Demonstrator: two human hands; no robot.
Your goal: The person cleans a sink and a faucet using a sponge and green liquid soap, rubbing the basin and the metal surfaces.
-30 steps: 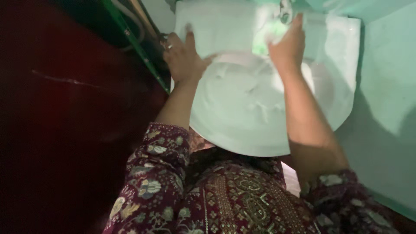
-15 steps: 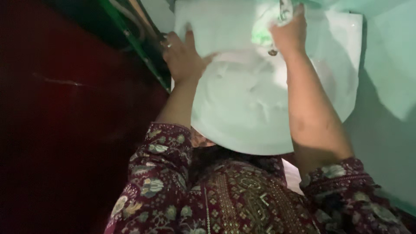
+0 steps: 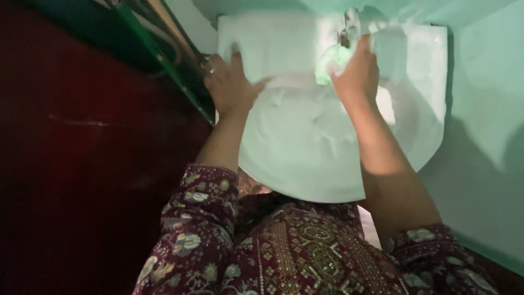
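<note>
Over the white washbasin [image 3: 305, 164] we see both of the person's bare hands at work near its back ledge. The left hand [image 3: 229, 82] lies flat with its fingers spread, palm down on the rim where the flat ledge meets the bowl, so its grip is apart and clamped on nothing; it only presses on the porcelain. A ring shows on one finger of that hand. The right hand [image 3: 357, 71] is raised at the back of the bowl, its grip closed around a pale green cloth [image 3: 333, 59], which bunches out on the left side of the fist. The cloth sits just below the metal tap [image 3: 348, 30] at the middle of the ledge, very near it; we cannot tell whether cloth and tap are touching. The bowl below the hands looks wet and streaked. Both forearms reach up from the bottom of the view out of dark red patterned sleeves [image 3: 196, 229]. Left of the basin stands a dark red surface [image 3: 82, 164] with a green strip [image 3: 164, 63] slanting along its edge, and a pale green wall [image 3: 486, 109] runs along the right.
</note>
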